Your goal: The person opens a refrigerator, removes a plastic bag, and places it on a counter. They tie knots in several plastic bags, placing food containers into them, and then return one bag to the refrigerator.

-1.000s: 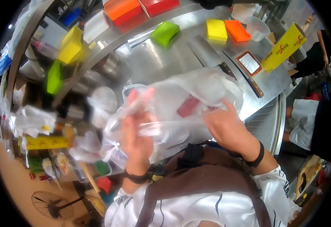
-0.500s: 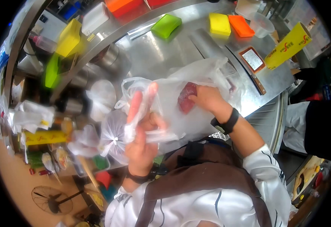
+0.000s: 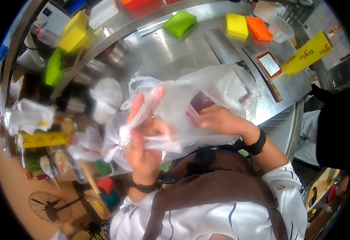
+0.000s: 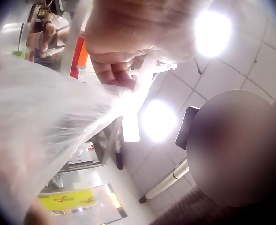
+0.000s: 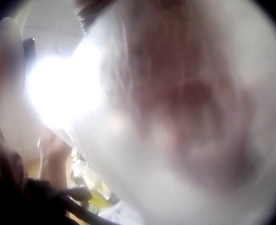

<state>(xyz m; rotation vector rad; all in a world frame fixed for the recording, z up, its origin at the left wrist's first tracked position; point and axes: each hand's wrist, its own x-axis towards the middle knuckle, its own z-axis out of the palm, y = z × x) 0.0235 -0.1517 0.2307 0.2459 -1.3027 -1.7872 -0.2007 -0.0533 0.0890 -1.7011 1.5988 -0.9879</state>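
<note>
My left hand (image 3: 146,138) holds a translucent white plastic bag (image 3: 173,94) near its handles, two fingers raised behind the film. In the left wrist view, curled fingers (image 4: 114,74) grip the bunched plastic. A dark red piece of meat (image 3: 201,101) with a pale pink edge lies against the bag's middle. My right hand (image 3: 225,122) pinches its lower edge. White film covers most of the right wrist view, with a blurred reddish shape behind it. Another dark red patch (image 3: 245,96) shows at the bag's right end.
Beyond the bag lie a cleaver (image 3: 221,46), a long knife (image 3: 274,91) and a labelled packet (image 3: 269,64) on the steel table. A yellow roll (image 3: 308,54) stands at right. Tied plastic bags (image 3: 106,100) sit at left. Someone in black (image 3: 337,132) stands at right.
My right hand has gone from the bag's lower right side to the meat, then slightly down along it, and the meat has turned. The left hand keeps its hold on the bag.
</note>
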